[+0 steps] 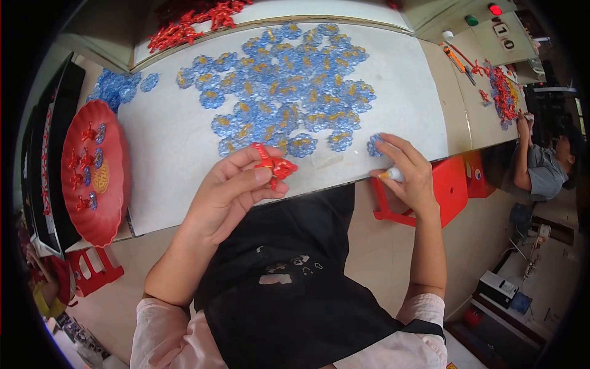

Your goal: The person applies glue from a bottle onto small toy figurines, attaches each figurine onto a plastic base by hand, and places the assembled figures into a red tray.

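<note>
"What's at the centre of your feed?"

"A glossy red figurine (279, 166), held over the tabletop's (452, 92) near edge. My left hand (236, 184) pinches it between thumb and fingers."

"How would it handle?"

"Light and stiff, I'd judge, likely hard plastic. That shine could make it slippery, and I'd treat the thin projecting parts as fragile. I'd take hold around the thick body."

"And your right hand (407, 166)?"

"Its fingers grip a small white bottle (394, 174) with an orange tip, and the fingertips are at a blue disc (374, 146). I can't tell if that's lifted."

"Beyond that?"

"A spread of clear blue discs (295, 80) with amber streaks on a white sheet (157, 160). Far left, I see a red tray (101, 218) bearing more red and blue pieces."
</note>
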Available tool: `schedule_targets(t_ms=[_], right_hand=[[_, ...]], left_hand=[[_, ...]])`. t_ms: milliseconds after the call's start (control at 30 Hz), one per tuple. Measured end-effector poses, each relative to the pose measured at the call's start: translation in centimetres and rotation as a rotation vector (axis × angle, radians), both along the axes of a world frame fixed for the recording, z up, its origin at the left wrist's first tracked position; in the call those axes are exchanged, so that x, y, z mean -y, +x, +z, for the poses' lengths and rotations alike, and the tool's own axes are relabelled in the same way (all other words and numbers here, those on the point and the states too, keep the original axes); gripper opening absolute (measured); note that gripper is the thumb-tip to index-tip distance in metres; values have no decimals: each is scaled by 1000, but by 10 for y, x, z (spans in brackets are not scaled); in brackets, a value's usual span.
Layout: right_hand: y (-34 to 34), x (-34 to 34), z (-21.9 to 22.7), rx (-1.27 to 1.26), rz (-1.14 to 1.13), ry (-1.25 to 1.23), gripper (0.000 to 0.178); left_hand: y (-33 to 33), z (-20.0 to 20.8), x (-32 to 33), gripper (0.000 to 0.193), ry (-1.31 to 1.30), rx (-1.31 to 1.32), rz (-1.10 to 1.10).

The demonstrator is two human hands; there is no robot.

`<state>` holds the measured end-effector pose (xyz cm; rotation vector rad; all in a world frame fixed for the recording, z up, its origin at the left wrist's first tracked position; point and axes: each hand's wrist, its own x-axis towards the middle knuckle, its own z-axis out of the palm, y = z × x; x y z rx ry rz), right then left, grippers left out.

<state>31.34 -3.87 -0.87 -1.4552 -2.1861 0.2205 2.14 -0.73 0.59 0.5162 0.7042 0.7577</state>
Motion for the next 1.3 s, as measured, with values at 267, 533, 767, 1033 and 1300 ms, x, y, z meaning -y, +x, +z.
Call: schedule_targets(t_ms=[267, 533, 767, 1033, 1300], right_hand=[[-41, 61, -12, 65, -34, 145, 33], [-110, 47, 15, -882, 302, -191, 23], [-132, 46, 10, -823, 267, -196, 22], [-134, 44, 9, -672, 299, -113, 24], [-129, 39, 15, -579, 354, -133, 25]], left_hand=[[-21, -10, 9, 25, -62, 165, -227], [-32, -2, 26, 23, -18, 113, -323], [-42, -2, 31, 18, 4, 46, -358], [-44, -10, 29, 15, 44, 21, -384], [-40, -12, 26, 19, 7, -23, -443]])
